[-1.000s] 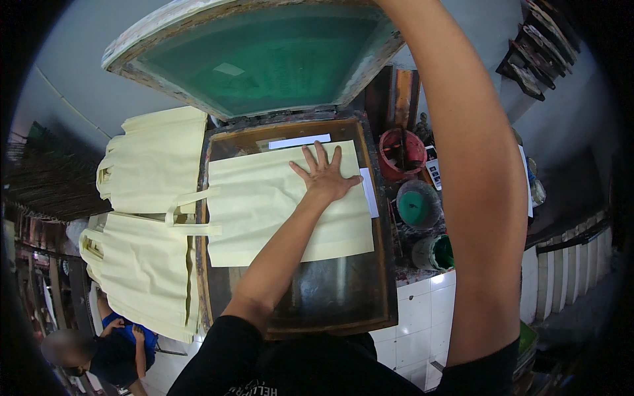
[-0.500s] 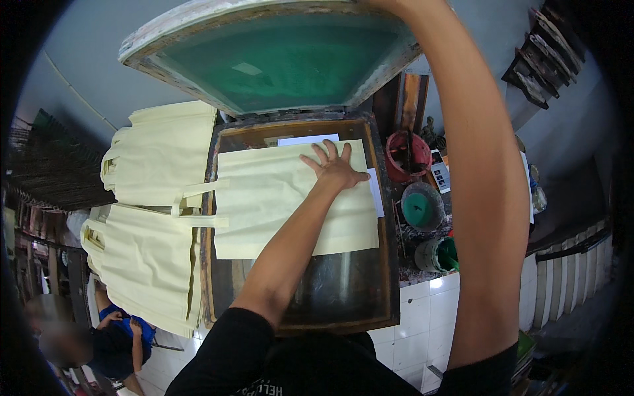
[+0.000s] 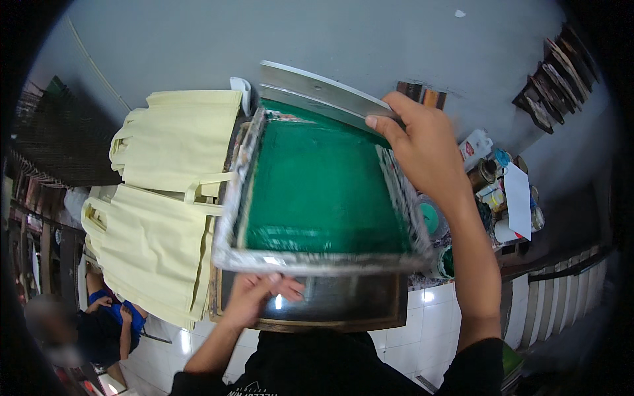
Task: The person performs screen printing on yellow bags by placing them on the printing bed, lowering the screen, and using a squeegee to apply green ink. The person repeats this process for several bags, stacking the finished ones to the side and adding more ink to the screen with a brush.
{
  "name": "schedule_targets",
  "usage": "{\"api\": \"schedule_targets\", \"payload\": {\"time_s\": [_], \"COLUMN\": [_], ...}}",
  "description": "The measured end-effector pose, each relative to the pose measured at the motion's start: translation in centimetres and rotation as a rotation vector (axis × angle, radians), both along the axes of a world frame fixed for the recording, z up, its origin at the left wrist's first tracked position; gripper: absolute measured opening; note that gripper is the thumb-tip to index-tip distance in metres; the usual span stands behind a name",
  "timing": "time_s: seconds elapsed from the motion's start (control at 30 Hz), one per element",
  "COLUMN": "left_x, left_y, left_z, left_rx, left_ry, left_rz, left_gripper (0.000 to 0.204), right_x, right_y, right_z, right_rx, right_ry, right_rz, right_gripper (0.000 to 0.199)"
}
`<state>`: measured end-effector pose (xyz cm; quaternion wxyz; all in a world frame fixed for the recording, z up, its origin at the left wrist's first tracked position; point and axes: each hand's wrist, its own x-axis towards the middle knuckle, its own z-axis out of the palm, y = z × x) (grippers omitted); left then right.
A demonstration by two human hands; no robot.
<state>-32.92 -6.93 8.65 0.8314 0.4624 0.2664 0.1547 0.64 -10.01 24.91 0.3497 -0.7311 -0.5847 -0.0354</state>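
Observation:
A screen printing frame [image 3: 330, 263] with a taped rim and green ink over its mesh is lowered over the glass-topped board [image 3: 330, 300]. I cannot tell whether it rests flat. My right hand [image 3: 422, 142] grips one end of a long metal squeegee [image 3: 323, 92], held tilted along the frame's far side. Close to the frame's near edge is my left hand [image 3: 257, 297], its fingers apart and slightly blurred, with nothing in them. A cream tote bag's handles [image 3: 208, 210] stick out on the left; its body is hidden under the frame.
Two piles of cream tote bags [image 3: 148, 254] lie left of the board. On the right stand a bowl of green ink [image 3: 429, 218], a green-smeared pot [image 3: 447, 263], a white bottle [image 3: 475, 146] and several jars. A seated person [image 3: 109, 330] is at lower left.
The raised frame has come down over the bag. My left hand has left the bag and drawn back to the frame's near edge. A squeegee now shows in my right hand.

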Motion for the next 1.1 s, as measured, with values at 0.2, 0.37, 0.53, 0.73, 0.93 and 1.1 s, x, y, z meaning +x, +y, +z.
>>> {"api": "schedule_targets", "payload": {"time_s": [0.2,0.37,0.53,0.73,0.93,1.1], "left_x": [-0.3,-1.9,2.2,15.5,18.5,16.4], "left_y": [-4.8,-2.4,5.2,20.8,24.6,21.7], "left_z": [-7.8,-6.3,-0.8,0.6,-1.3,-1.8], "left_rx": [-0.597,-0.658,0.189,1.715,1.469,1.469], "left_ry": [-0.04,0.029,0.201,0.101,0.443,0.433], "left_rz": [0.258,-0.044,-0.11,0.342,-0.037,-0.028], "left_gripper": [0.036,0.046,0.034,0.034,0.023,0.023], "right_x": [7.1,8.8,8.3,5.6,4.6,2.8], "right_y": [9.5,14.7,16.5,16.0,13.0,9.9], "right_z": [-12.0,-18.1,-19.5,-18.4,-19.7,-19.7], "right_rx": [-0.093,-0.182,-0.296,-0.348,-0.27,-0.266], "right_ry": [-0.083,-0.183,-0.317,-0.288,-0.331,-0.344], "right_rz": [0.043,0.087,-0.079,-0.077,-0.046,-0.025], "right_gripper": [0.027,0.03,0.049,0.054,0.052,0.051]}}
